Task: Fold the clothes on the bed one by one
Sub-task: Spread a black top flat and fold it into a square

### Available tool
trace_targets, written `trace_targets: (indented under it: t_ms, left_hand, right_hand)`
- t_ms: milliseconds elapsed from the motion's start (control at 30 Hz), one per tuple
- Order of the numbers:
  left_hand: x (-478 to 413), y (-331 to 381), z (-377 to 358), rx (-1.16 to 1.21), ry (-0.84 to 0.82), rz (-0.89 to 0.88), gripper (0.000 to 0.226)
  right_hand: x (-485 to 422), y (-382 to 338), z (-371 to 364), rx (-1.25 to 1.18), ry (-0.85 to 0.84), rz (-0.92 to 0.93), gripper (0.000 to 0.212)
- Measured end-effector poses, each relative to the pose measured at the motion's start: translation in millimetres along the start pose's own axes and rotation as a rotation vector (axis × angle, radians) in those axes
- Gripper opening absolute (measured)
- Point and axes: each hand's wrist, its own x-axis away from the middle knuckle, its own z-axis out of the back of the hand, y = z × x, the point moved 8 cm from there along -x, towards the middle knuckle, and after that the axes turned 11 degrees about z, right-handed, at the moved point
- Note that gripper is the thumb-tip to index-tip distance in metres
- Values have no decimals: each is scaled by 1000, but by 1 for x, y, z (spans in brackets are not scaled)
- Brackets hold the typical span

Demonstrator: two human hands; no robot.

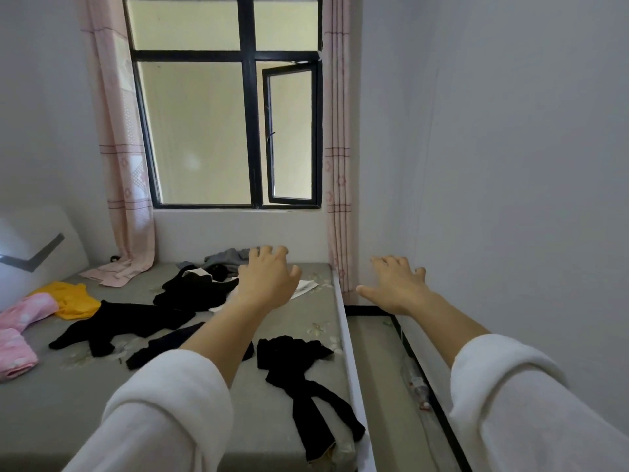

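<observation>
Two arms in loose white sleeves of soft, fleecy-looking fabric, plain, without print, stripes or buttons in sight. Left sleeve [163,413] bunched into thick rounded folds partway up the forearm, cuff edge rolled and puffy. Right sleeve [531,403] likewise pushed back, its cuff a broad, smooth bulge with a faint crease across the top. Forearms bare from cuff to wrist on both sides. Left hand [269,281] and right hand [396,284] bare too: no gloves, rings, watch or bracelet visible. Fingernails short, unpainted as far as can be told. Nothing else of the body in view.
</observation>
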Motion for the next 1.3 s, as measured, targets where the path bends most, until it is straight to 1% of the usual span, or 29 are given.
trace_targets:
  t_ms: [67,367,467,567,767,900,1067,1200,1300]
  left_hand:
    - [-13,15,-30,65,1,7,41]
    - [-96,43,-172,73,-138,71,44]
    - [-136,40,-216,119,-144,86,45]
    - [-181,25,-262,110,-183,122,45]
    - [-246,8,-351,92,-341,276,46]
    - [-271,3,-405,73,-391,345,45]
    - [-292,-8,-476,45,-443,475,46]
    - [-319,-7,-544,56,-447,675,46]
    - [-324,-1,-596,90,-493,861,48]
  right_hand:
    - [-17,21,-20,-36,-17,-3,71]
    - [-109,101,-139,-87,-127,21,71]
    - [-156,127,-176,-108,-145,19,72]
    - [-202,153,-211,-150,-170,3,71]
    - [-287,192,-272,-179,-274,20,70]
    - [-338,205,-319,-227,-362,66,70]
    - [-399,219,-393,-263,-522,164,70]
    - [-461,242,-462,-270,-619,295,64]
    - [-497,263,-505,-288,-687,371,66]
